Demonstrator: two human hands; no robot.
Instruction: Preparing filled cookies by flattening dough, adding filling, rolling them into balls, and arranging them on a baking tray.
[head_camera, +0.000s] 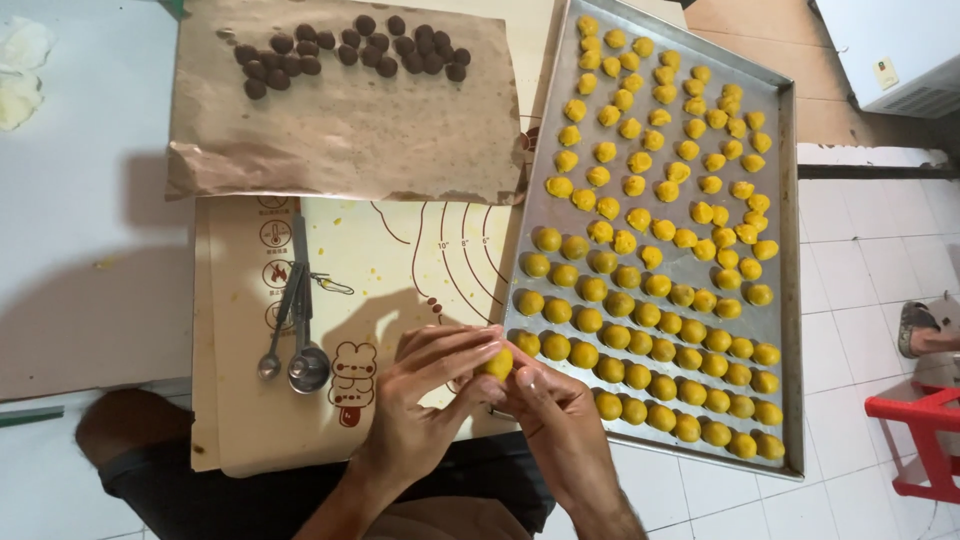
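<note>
My left hand (425, 395) and my right hand (555, 415) meet over the near edge of a cream baking mat (400, 260). Both press on one yellow dough ball (497, 363) held between their fingertips. Just to the right lies a metal baking tray (783, 290) filled with several rows of yellow dough balls (650, 290); the near ones are smooth and round, the far ones rougher. A brown paper sheet (350, 130) at the far side carries several dark brown filling balls (350, 50).
Metal measuring spoons (297, 335) lie on the mat left of my hands. The white table (80, 200) extends left, with pale scraps (20, 70) at its far corner. A red plastic stool (925, 430) and a sandalled foot (925, 325) are on the tiled floor at right.
</note>
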